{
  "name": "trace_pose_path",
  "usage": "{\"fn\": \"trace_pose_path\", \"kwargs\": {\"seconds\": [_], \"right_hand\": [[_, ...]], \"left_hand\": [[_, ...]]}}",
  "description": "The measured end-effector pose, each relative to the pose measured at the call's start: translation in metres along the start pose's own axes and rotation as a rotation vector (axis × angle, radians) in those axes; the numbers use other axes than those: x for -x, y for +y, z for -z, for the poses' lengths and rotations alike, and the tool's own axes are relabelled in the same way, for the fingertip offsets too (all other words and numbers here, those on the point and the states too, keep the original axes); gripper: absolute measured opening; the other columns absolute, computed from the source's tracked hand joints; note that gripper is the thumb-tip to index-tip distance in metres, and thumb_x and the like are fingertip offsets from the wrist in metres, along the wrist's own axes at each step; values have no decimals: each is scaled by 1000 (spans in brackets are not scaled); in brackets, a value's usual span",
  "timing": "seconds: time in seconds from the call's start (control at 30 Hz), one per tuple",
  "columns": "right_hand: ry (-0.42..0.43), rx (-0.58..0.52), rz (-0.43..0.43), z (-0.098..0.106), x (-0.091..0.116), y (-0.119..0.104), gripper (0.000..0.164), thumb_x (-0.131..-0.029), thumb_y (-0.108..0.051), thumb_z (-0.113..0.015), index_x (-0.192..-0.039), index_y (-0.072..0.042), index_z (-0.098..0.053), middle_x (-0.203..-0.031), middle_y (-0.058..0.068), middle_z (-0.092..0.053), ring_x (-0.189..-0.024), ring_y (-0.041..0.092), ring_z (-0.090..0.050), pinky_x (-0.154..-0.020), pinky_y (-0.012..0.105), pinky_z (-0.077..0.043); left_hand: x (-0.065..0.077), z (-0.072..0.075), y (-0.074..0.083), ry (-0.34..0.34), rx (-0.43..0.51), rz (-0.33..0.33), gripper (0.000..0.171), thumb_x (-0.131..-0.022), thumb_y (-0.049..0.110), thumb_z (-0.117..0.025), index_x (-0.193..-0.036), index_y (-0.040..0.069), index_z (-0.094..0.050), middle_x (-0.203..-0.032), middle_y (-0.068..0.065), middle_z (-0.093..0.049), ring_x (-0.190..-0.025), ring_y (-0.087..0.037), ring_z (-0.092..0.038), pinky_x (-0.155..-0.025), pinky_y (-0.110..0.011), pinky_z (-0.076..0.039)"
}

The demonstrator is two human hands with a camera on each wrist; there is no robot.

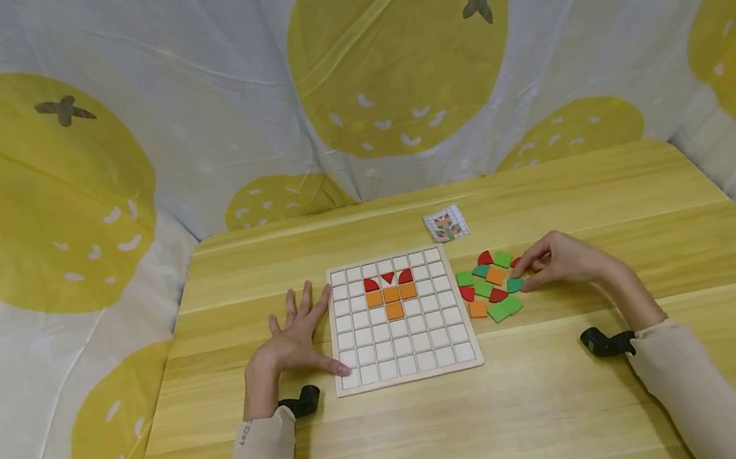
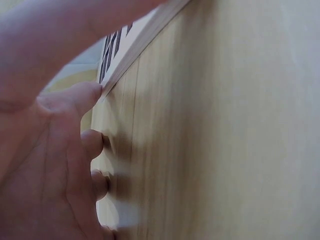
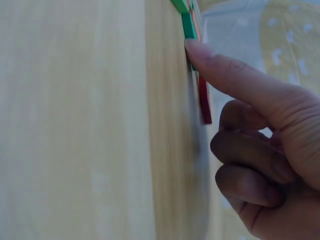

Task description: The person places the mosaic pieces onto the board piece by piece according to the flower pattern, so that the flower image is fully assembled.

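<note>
A square wooden board (image 1: 398, 373) with a white grid lies in front of me. Red corner-shaped pieces, a red triangle (image 1: 388, 278) and orange squares (image 1: 394, 310) sit in its upper middle cells. My left hand (image 1: 292, 344) is spread at the board's left side, its thumb on the lower left corner and its index fingertip at the left edge. Right of the board, my right hand (image 1: 564, 260) reaches into loose pieces. Its thumb touches a dark green piece (image 1: 515, 285), with a red piece (image 3: 204, 100) just beyond. Whether the fingers pinch the green piece is unclear.
Several loose green, red and orange pieces (image 1: 483, 289) lie close together beside the board. A small pattern card (image 1: 447, 224) lies behind the board's right corner. The wooden table (image 1: 551, 425) meets a hanging cloth (image 1: 229, 83) at the back.
</note>
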State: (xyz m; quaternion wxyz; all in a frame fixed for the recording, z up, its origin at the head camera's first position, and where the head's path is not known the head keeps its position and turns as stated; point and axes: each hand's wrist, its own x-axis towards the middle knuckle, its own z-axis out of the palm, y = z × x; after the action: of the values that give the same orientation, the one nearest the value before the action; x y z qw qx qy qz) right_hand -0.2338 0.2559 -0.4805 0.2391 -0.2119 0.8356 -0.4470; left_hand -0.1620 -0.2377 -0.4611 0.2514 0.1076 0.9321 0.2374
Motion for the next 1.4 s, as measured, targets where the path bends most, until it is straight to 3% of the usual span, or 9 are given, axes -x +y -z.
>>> {"fn": "trace_pose_path", "kwargs": {"seconds": [0.27,0.57,0.73,1.0,1.2,1.4], "right_hand": [[-8,-13,10,-6,-5,3,25,-85,-12,-85,-108,-3,-80,-61,-5,-31,-60,5,-33,-57,23,-30],[-5,-2,-34,-8,-7,-4,22,-88,-18,-84,-105,-5,-80,-69,-2,-37,-63,6,-34,-57,22,-28],[-2,-58,-20,-13,-12,-15,22,-88,-17,-83,-105,-5,-79,-67,-3,-35,-62,7,-32,-56,22,-28],[-132,-51,111,-56,-50,-60,18,-88,-16,-83,-105,-9,-80,-61,-6,-27,-56,8,-23,-56,22,-31],[-120,42,168,-88,-77,-74,15,-88,-14,-83,-101,-9,-81,-57,-8,-30,-56,8,-22,-58,21,-30],[-117,51,147,-101,-87,-84,14,-87,-12,-84,-100,-8,-81,-56,-7,-30,-55,9,-21,-60,22,-33]], "left_hand": [[0,-1,-1,0,16,-8,146,-65,49,-96,-168,19,3,-171,-18,26,-154,-47,31,-112,-83,17],[1,0,0,2,12,-7,145,-65,50,-96,-168,19,3,-171,-18,26,-154,-47,32,-112,-83,17],[1,0,-1,1,14,-7,146,-65,51,-96,-168,20,3,-171,-18,25,-154,-47,31,-112,-83,17],[1,0,-2,0,4,-8,145,-65,51,-95,-168,20,2,-171,-18,25,-154,-47,31,-113,-83,16],[0,0,-2,3,-6,-12,145,-65,52,-95,-168,21,2,-171,-18,25,-154,-47,30,-113,-83,16],[0,1,0,-1,-1,-5,145,-65,51,-96,-168,20,2,-171,-18,25,-154,-47,30,-113,-82,16]]}}
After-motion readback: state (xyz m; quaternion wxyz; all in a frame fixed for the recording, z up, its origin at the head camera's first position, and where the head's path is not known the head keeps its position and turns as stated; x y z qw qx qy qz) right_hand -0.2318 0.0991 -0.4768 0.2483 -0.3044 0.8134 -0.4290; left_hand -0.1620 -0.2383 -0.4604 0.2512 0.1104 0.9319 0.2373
